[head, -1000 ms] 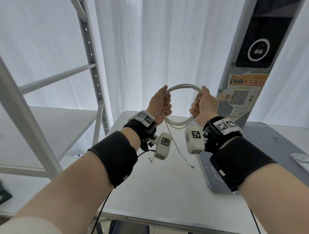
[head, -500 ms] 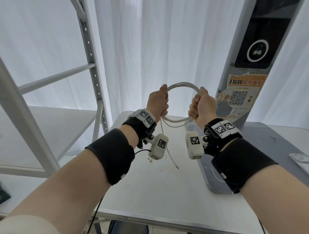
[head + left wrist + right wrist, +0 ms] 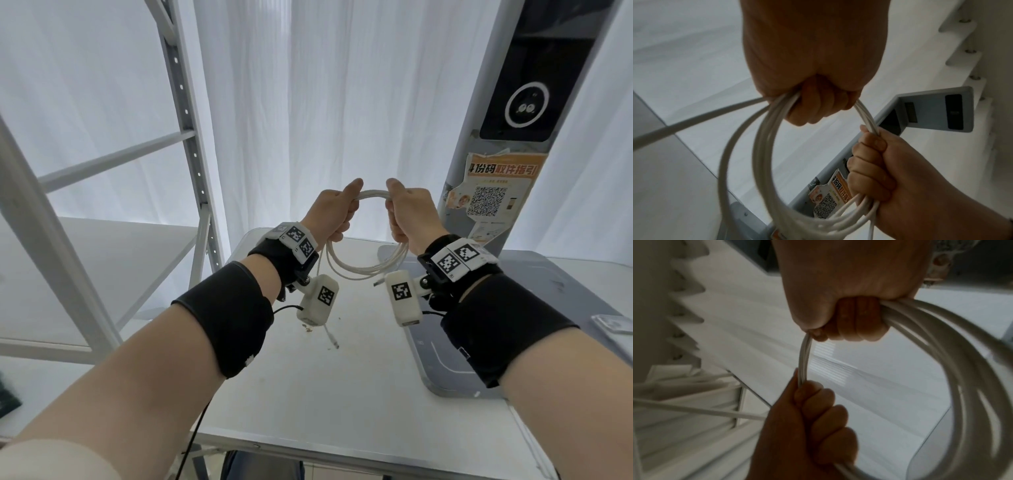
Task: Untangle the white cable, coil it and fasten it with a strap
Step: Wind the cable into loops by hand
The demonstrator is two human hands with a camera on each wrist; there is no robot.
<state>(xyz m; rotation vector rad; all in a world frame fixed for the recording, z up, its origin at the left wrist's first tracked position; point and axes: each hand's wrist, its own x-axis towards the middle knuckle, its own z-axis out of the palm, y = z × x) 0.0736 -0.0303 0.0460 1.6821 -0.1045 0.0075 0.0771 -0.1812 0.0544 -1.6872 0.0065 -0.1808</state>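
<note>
The white cable point(image 3: 363, 272) is wound into a round coil of several loops, held up in the air above the table. My left hand point(image 3: 337, 214) grips the coil's upper left and my right hand point(image 3: 407, 216) grips its upper right, both fists curled round the bundle, with a short span of cable point(image 3: 804, 356) between them. A loose tail hangs from under the left hand, and its plug point(image 3: 334, 342) dangles just over the table. The left wrist view shows the coil point(image 3: 764, 162) drooping below both fists. No strap is in view.
A white table point(image 3: 308, 394) lies below the hands with a few crumbs point(image 3: 308, 329). A grey kiosk base point(image 3: 445, 359) and its column with a QR poster point(image 3: 489, 202) stand to the right. A metal shelf rack point(image 3: 191, 171) stands to the left, and curtains hang behind.
My hands have slid closer together along the top of the coil. The dangling tail and its plug have swung to the left.
</note>
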